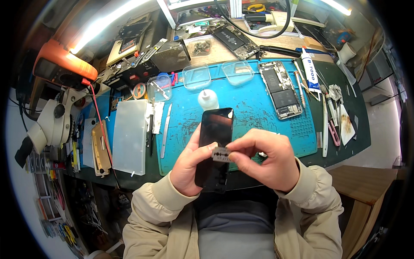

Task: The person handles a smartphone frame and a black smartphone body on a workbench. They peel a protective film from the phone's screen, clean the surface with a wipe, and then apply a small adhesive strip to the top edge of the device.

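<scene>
A black phone screen is held upright in front of me, its lower end toward my body. My left hand wraps round its left side, with the thumb reaching over the dark face. Between the thumb and fingers of my right hand is a thin metal razor blade, lying over the middle of the screen. The left thumb tip is close to the blade's upper edge; I cannot tell if they touch. An opened phone body with bare battery and board lies beyond, to the right.
A blue work mat covers the bench. On it stand a white bottle and clear plastic boxes. Left are tweezers, a translucent case and an orange multimeter. Right are a glue tube and several tools.
</scene>
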A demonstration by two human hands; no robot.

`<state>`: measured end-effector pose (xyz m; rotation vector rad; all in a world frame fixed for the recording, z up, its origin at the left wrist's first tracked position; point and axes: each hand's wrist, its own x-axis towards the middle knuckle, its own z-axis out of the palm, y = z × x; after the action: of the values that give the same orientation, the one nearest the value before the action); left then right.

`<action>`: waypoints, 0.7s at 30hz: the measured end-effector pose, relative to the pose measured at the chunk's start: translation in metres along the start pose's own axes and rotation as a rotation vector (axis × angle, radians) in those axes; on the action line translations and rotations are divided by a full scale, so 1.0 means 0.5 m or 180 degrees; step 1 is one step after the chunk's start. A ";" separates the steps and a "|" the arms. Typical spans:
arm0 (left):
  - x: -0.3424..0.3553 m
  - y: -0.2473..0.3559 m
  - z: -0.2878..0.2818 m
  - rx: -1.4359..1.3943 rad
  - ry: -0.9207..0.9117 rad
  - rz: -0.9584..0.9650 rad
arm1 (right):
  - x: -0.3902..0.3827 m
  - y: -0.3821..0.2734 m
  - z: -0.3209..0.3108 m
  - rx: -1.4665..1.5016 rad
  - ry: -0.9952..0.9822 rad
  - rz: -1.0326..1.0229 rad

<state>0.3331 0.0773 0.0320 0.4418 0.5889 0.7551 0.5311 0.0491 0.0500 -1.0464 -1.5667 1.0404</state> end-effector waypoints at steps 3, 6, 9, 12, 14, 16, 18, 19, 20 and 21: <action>0.000 0.003 0.002 0.0043 -0.0101 -0.0014 | -0.008 -0.001 -0.002 -0.0021 -0.0211 -0.0033; 0.000 0.000 0.004 0.0046 0.0008 -0.0001 | -0.004 0.001 0.001 -0.0011 0.0035 0.0048; 0.002 0.001 0.015 0.0080 0.0191 0.0049 | -0.012 -0.001 0.000 -0.0050 -0.0234 -0.0109; 0.002 0.000 0.018 -0.0007 0.0150 0.0041 | -0.012 -0.004 0.001 -0.0142 -0.0136 -0.0171; -0.002 0.002 0.003 -0.0037 -0.0157 -0.0001 | -0.016 0.000 0.007 -0.0012 0.0043 -0.0015; -0.001 0.005 0.011 0.0070 -0.0152 0.0021 | -0.019 0.000 0.006 0.0010 0.0012 -0.0013; -0.002 0.006 0.012 0.0121 -0.0140 0.0037 | -0.021 -0.003 0.004 0.0011 -0.0132 -0.0009; -0.002 0.005 0.011 0.0118 -0.0136 0.0037 | -0.021 -0.001 0.006 0.0029 -0.0092 -0.0021; -0.001 0.005 0.010 0.0115 -0.0138 0.0029 | -0.022 -0.001 0.006 0.0044 -0.0044 -0.0028; -0.001 0.004 0.009 0.0125 -0.0127 0.0033 | -0.022 -0.003 0.007 0.0038 0.0069 0.0063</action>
<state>0.3345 0.0774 0.0365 0.4955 0.5654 0.7441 0.5293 0.0380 0.0480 -1.0637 -1.5337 1.0476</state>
